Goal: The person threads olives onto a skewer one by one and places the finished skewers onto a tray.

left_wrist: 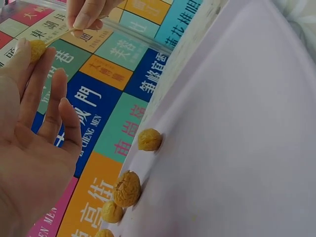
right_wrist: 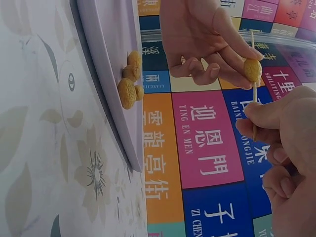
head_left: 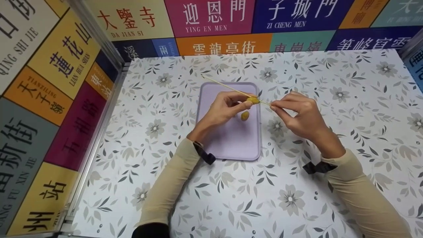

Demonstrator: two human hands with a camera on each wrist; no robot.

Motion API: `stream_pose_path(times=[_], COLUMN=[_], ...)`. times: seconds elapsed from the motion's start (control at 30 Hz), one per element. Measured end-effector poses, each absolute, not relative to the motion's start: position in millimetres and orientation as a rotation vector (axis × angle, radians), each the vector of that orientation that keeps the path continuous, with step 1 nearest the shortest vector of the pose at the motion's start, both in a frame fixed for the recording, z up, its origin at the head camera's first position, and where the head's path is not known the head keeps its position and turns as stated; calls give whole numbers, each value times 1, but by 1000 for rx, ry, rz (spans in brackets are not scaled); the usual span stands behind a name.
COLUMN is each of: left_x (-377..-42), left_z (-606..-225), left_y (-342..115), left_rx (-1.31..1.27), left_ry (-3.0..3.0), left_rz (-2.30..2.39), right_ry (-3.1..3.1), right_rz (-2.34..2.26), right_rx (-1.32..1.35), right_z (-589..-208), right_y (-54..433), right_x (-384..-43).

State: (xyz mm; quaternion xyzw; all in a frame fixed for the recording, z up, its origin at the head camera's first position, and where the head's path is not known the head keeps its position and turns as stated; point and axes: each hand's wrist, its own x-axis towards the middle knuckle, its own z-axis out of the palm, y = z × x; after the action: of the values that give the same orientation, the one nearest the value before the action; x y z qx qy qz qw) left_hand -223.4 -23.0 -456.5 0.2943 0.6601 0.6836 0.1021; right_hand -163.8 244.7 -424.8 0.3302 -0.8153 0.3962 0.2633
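Note:
Between my left thumb and fingers is a small yellow wrinkled fruit point(head_left: 253, 100), like a preserved plum. A thin wooden skewer point(head_left: 224, 85) runs through it, with a long part sticking out to the far left. My left hand point(head_left: 226, 107) pinches this fruit above the tray. Just to the right, my right hand point(head_left: 302, 114) pinches the skewer's short end between thumb and forefinger. In the right wrist view the skewer shows on both sides of the held fruit point(right_wrist: 252, 70). A loose fruit point(head_left: 245, 115) lies on the tray below my left hand.
The lilac rectangular tray point(head_left: 231, 153) lies on a table with a flowered cover point(head_left: 290, 198). Several more yellow fruits point(left_wrist: 127, 189) rest on the tray, partly hidden by my left hand in the head view. Panels with coloured signs point(head_left: 211, 16) stand behind and at the left.

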Motion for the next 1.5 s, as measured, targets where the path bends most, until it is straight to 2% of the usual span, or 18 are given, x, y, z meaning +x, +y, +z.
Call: stream_pose_path(times=[1.0, 1.1, 1.3, 1.5], left_x=[-227, -230, -234, -230], left_z=[-452, -454, -460, -463], left_y=[-22, -25, -25, -21], left_rx=[994, 1011, 1042, 1014], left_ry=[2045, 2267, 2819, 2886], left_rz=[1837, 1618, 819, 635], right_ry=[-2228, -2228, -2232, -2242], right_rz=[1088, 1089, 1115, 1118], right_rx=[860, 830, 793, 799], right_z=[-430, -431, -434, -436], right_y=[243, 245, 246, 246], right_x=[-164, -165, -167, -167])
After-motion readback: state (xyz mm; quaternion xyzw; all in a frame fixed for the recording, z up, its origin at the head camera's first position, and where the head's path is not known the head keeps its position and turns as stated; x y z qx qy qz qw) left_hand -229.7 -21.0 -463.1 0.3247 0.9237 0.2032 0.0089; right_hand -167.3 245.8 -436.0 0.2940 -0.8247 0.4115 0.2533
